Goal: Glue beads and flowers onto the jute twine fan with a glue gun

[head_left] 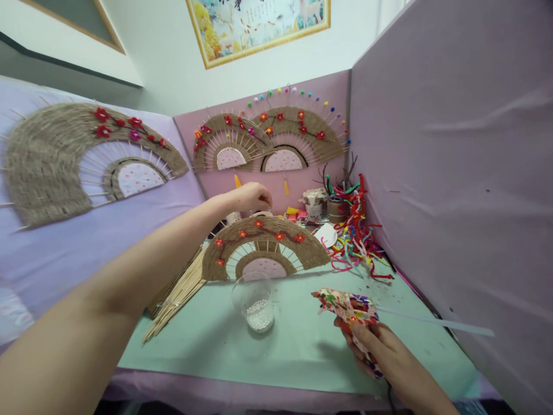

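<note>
Jute-wound fan (pixel 263 245), half-moon shaped, propped upright at the middle of the mint-green table (pixel 298 346): coarse brown twine over thin wooden ribs, pale pink speckled centre, small red flowers dotted along the arc. Left hand (pixel 250 197) stretched out just above its top edge, fingers curled and pinched together, whether on something too small to tell. Right hand (pixel 380 349) near the front right, wrapped tight round a glue gun (pixel 348 305) covered in busy floral pattern, nozzle pointing left, a pale translucent stick (pixel 436 323) jutting out behind. Clear glass cup (pixel 256 302) just in front of the fan, white beads heaped at the bottom. Bundle of bare wooden sticks (pixel 177 300) slanting off the fan's left side. Tangle of fuzzy pipe cleaners (pixel 356 236), red mostly, some green and blue, piled at the right rear beside small pots (pixel 322 204) and craft clutter. Matte lilac partition boards (pixel 453 173) on three sides; more twine fans pinned up, one large on the left panel (pixel 64 161), two on the back panel (pixel 268 141), one edged with coloured bead tips. Gold-framed picture (pixel 259 26) on the white wall above.
</note>
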